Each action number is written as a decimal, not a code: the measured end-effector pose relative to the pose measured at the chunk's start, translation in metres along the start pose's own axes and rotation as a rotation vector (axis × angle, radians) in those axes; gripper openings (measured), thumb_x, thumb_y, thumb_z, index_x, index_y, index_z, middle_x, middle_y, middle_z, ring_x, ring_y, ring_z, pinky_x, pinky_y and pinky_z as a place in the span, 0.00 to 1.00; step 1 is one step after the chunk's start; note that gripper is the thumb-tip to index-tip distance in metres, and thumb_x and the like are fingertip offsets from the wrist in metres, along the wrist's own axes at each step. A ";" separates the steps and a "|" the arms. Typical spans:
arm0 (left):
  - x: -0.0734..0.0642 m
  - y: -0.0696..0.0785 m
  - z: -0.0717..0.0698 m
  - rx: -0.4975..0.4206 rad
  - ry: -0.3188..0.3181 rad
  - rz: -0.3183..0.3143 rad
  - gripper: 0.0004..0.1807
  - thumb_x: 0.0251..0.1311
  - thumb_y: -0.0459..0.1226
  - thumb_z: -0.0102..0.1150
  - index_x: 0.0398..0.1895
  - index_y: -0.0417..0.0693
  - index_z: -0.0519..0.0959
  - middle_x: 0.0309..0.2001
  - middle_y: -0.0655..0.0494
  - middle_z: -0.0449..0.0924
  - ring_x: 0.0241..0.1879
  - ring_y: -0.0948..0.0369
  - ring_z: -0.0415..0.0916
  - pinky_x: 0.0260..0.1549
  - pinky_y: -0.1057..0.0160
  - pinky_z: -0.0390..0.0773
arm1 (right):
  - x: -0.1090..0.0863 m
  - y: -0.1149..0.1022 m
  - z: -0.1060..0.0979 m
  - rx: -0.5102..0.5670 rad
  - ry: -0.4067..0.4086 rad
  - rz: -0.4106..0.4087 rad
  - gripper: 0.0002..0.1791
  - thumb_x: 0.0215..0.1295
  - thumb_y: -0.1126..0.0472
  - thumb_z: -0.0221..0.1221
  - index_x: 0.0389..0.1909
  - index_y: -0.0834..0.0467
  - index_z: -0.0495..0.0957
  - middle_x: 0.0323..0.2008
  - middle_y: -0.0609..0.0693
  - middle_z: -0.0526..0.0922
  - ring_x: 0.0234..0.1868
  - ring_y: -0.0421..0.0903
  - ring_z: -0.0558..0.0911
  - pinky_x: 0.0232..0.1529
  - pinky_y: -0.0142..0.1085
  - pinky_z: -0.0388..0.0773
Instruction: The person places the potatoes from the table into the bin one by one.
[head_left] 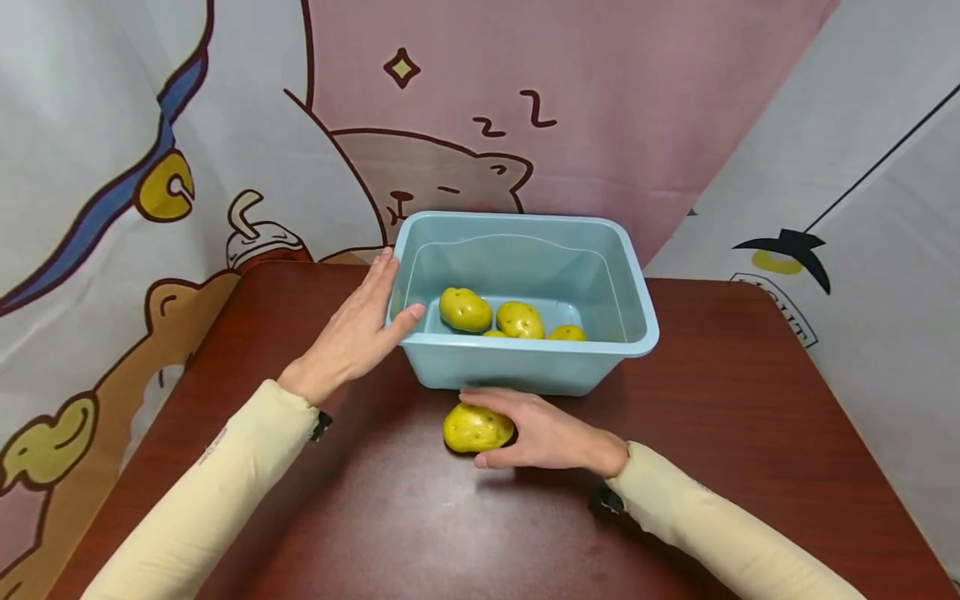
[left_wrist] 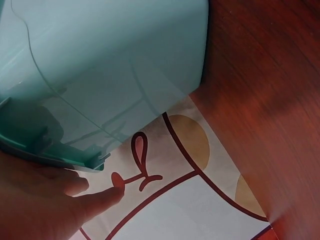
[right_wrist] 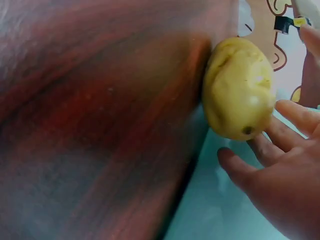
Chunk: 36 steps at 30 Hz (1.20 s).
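A light blue plastic bin [head_left: 525,367] stands on the table, with several yellow potatoes inside, among them one potato [head_left: 466,310] at the left and another [head_left: 520,320] beside it. My left hand [head_left: 352,325] rests at the bin's left rim, fingers straight and thumb over the front corner. In front of the bin, one potato [head_left: 477,428] lies on the table. My right hand [head_left: 543,429] reaches around its right side, fingers over the far side and thumb at the near side. The right wrist view shows the fingers spread beside this potato [right_wrist: 239,90], with the thumb apart from it.
The dark red-brown wooden table [head_left: 360,517] extends on both sides of the bin. A cartoon-print cloth [head_left: 615,100] hangs behind the table and along its sides. The bin's front wall stands close behind the loose potato.
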<state>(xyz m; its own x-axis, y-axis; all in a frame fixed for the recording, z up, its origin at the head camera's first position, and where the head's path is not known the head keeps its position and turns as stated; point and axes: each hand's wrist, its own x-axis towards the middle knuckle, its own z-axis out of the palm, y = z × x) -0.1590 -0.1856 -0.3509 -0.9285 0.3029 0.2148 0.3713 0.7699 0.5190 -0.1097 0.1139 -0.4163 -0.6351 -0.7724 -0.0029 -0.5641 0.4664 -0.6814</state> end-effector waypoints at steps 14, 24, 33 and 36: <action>0.000 -0.002 0.000 0.018 -0.008 0.013 0.51 0.74 0.66 0.40 0.83 0.37 0.46 0.84 0.47 0.37 0.83 0.51 0.37 0.78 0.47 0.48 | 0.011 0.008 0.008 0.023 -0.066 0.021 0.45 0.58 0.50 0.75 0.77 0.48 0.67 0.72 0.44 0.69 0.67 0.41 0.72 0.68 0.43 0.70; 0.000 -0.001 0.001 0.017 -0.007 0.016 0.51 0.74 0.66 0.39 0.83 0.37 0.46 0.84 0.45 0.38 0.83 0.51 0.37 0.78 0.46 0.48 | 0.001 0.010 0.002 0.064 -0.007 -0.008 0.38 0.61 0.53 0.73 0.73 0.42 0.71 0.63 0.34 0.75 0.56 0.38 0.76 0.57 0.39 0.76; 0.000 -0.001 0.002 0.007 -0.014 0.002 0.51 0.75 0.66 0.39 0.83 0.38 0.45 0.84 0.47 0.37 0.83 0.53 0.36 0.78 0.46 0.48 | -0.018 -0.007 -0.015 0.031 0.068 -0.054 0.38 0.61 0.50 0.73 0.73 0.39 0.71 0.66 0.33 0.74 0.63 0.37 0.74 0.62 0.40 0.74; 0.000 -0.001 0.001 0.005 -0.015 0.003 0.50 0.75 0.65 0.39 0.83 0.38 0.44 0.84 0.48 0.37 0.83 0.52 0.36 0.78 0.46 0.48 | -0.023 -0.013 -0.020 0.038 0.090 -0.065 0.38 0.62 0.49 0.73 0.73 0.38 0.70 0.67 0.33 0.73 0.64 0.37 0.74 0.61 0.40 0.75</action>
<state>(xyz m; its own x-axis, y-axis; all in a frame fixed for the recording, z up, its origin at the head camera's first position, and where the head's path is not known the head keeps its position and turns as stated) -0.1595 -0.1855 -0.3523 -0.9273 0.3137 0.2041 0.3742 0.7719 0.5139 -0.0986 0.1342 -0.3931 -0.6438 -0.7576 0.1072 -0.5865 0.3986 -0.7051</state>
